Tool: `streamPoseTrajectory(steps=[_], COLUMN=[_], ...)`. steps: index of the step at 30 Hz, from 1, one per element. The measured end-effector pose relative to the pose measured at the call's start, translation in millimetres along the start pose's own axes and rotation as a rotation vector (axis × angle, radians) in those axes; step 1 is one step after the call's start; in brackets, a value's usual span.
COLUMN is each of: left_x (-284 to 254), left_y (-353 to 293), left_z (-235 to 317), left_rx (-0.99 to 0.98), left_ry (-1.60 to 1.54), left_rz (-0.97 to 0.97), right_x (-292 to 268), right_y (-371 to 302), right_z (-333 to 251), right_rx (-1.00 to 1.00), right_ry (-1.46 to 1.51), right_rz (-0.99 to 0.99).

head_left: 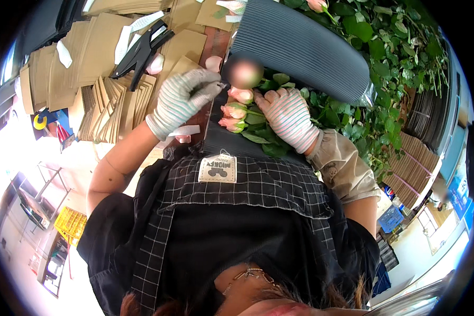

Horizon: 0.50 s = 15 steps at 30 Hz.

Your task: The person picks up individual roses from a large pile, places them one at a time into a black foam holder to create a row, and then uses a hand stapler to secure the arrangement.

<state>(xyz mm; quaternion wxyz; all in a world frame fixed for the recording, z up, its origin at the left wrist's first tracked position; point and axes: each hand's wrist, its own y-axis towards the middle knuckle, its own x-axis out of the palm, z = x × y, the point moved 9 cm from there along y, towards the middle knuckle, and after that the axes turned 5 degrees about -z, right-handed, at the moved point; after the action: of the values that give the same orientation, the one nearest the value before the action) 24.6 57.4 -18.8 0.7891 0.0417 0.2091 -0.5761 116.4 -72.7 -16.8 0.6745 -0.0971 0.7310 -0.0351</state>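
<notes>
Several pink roses [233, 110] lie side by side on a dark ribbed surface, heads to the left and leafy stems to the right. My gloved right hand [288, 113] is closed over the stem of the upper rose [241, 95], just right of its head. Left of the blooms is my gloved left hand [188, 97], its thumb and fingertips brought together in a pinch. Whatever those fingertips hold is too small to make out. A round blurred patch covers the spot above the upper rose. One loose pink petal [213, 63] rests above my left fingers.
A black stapler [142, 51] lies on stacked cardboard pieces [97, 45] at the left, among white strips and petals. A grey ribbed sheet [305, 50] curves across the far side. Leafy rose stems [384, 68] heap at the right, beside bundled cardboard [408, 168].
</notes>
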Motion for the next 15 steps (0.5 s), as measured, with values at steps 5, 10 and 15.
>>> streamPoseTrajectory(steps=[5, 10, 15], left_x=[59, 61, 20], left_y=[16, 2, -3], left_z=[28, 14, 29], left_rx=[0.039, 0.025, 0.117], left_ry=[0.412, 0.420, 0.217], left_rz=[-0.335, -0.401, -0.128], right_x=[9, -36, -44], right_y=[3, -3, -8], right_z=[-1, 23, -6], right_rx=[-0.015, 0.172, 0.036], right_ry=[-0.027, 0.193, 0.249], right_rz=[-0.054, 0.158, 0.121])
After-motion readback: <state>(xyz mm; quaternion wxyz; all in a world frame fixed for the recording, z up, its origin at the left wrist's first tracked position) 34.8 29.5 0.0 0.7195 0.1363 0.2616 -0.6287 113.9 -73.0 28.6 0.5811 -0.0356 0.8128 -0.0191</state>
